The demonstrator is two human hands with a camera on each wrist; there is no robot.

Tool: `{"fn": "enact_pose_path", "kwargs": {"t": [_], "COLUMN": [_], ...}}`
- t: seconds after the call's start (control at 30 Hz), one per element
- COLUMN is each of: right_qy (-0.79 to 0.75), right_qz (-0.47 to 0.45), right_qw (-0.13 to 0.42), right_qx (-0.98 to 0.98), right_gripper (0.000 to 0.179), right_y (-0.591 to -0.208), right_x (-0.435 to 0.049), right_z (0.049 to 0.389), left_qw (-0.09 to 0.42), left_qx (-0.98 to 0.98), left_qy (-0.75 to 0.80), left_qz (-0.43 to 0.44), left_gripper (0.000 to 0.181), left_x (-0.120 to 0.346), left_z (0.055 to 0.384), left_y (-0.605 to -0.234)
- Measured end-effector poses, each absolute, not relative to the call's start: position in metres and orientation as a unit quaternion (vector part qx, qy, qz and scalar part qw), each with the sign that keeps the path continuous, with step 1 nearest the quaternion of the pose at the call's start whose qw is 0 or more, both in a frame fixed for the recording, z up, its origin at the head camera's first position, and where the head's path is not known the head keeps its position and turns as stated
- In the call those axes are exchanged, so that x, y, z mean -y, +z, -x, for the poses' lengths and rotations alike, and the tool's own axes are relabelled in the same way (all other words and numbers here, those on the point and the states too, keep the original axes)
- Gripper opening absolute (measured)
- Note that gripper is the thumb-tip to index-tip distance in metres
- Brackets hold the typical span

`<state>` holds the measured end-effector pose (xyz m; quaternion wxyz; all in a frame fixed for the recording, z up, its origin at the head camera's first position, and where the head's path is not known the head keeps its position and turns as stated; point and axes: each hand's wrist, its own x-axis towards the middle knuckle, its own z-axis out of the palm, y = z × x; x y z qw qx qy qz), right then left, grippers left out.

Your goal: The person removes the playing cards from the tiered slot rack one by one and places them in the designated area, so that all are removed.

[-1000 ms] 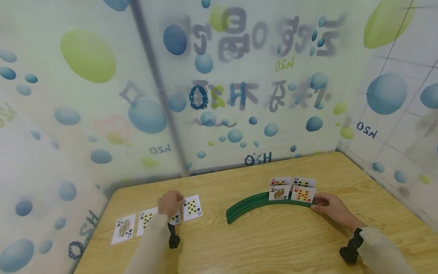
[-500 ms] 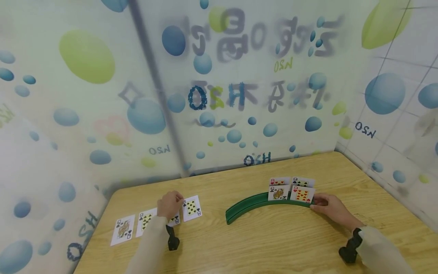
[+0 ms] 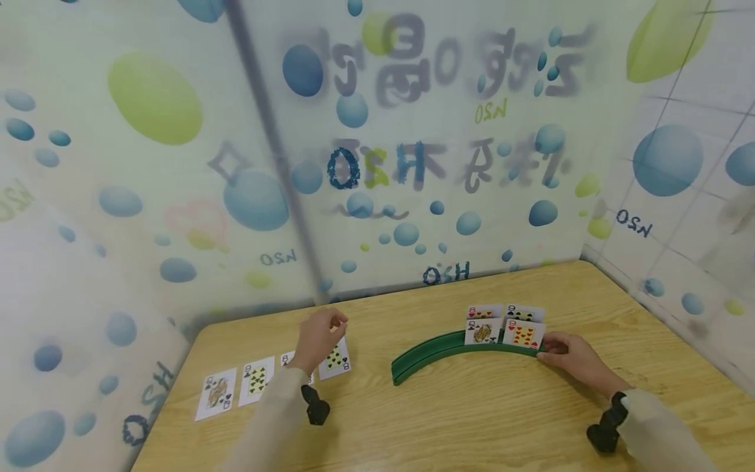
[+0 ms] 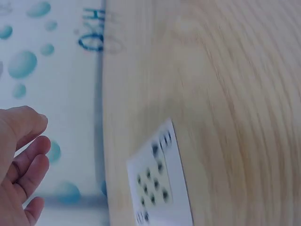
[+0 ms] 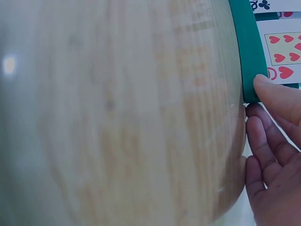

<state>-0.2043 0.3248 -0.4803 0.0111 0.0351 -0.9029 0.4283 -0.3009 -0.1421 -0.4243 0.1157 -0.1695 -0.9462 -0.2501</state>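
My left hand (image 3: 321,334) hovers over the right end of a row of playing cards, fingers loosely curled and holding nothing. Below it lies a black-pip card (image 3: 336,364), partly covered by the hand; it shows blurred in the left wrist view as a spade card (image 4: 155,179). At the right, my right hand (image 3: 575,360) grips the end of a curved green card holder (image 3: 425,357), thumb (image 5: 264,84) on its front. In the holder stand a queen of clubs (image 3: 479,333) and a heart card (image 3: 523,335), with an eight of hearts (image 3: 482,311) and a black card (image 3: 525,314) behind.
Farther left in the row lie a queen (image 3: 216,394) and a club card (image 3: 256,380); another card (image 3: 287,359) is mostly hidden by the left arm. The wooden table (image 3: 448,419) meets a wall covering (image 3: 377,249) printed with bubbles at its back edge.
My left hand has lifted off the row and moved right and up, from beside the rightmost card to over it. The right hand, holder and its cards keep their places.
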Motion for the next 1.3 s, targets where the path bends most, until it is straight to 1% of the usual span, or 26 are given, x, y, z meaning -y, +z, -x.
{"fn": "enact_pose_path", "kwargs": {"t": [0.1,0.2,0.33,0.5,0.67,0.9,1.13,1.3], "right_qy": [0.428,0.425,0.427,0.436,0.440,0.446,0.444,0.442], "right_qz": [-0.036,-0.041,-0.042,-0.044,-0.046,-0.045,-0.044,-0.048], "right_qw": [0.010,0.010,0.009,0.005,-0.002,-0.013,-0.013,-0.008], "right_qx": [0.903,0.904,0.903,0.899,0.897,0.894,0.895,0.896], "right_gripper": [0.047,0.047,0.046,0.046,0.048,0.049,0.048,0.045], "right_y": [-0.481,-0.481,-0.483,-0.486,-0.487,-0.488,-0.486,-0.485], "right_x": [-0.326,-0.327,-0.328,-0.330,-0.332,-0.334,-0.333,-0.332], "right_z": [0.205,0.206,0.208,0.209,0.208,0.208,0.208,0.210], "left_qw": [0.124,0.122,0.098,0.071,0.062,0.041,0.066,0.069], "left_qx": [0.936,0.925,0.914,0.904,0.895,0.888,0.871,0.871], "left_qy": [-0.261,-0.272,-0.283,-0.291,-0.320,-0.370,-0.410,-0.416], "left_qz": [0.202,0.234,0.275,0.306,0.304,0.271,0.264,0.251], "left_gripper": [0.008,0.007,0.008,0.011,0.010,0.011,0.009,0.009], "left_x": [0.120,0.098,0.070,0.042,0.016,-0.017,-0.039,-0.047], "left_z": [0.295,0.288,0.280,0.274,0.267,0.260,0.257,0.261], "left_y": [-0.420,-0.417,-0.415,-0.421,-0.429,-0.432,-0.427,-0.427]}}
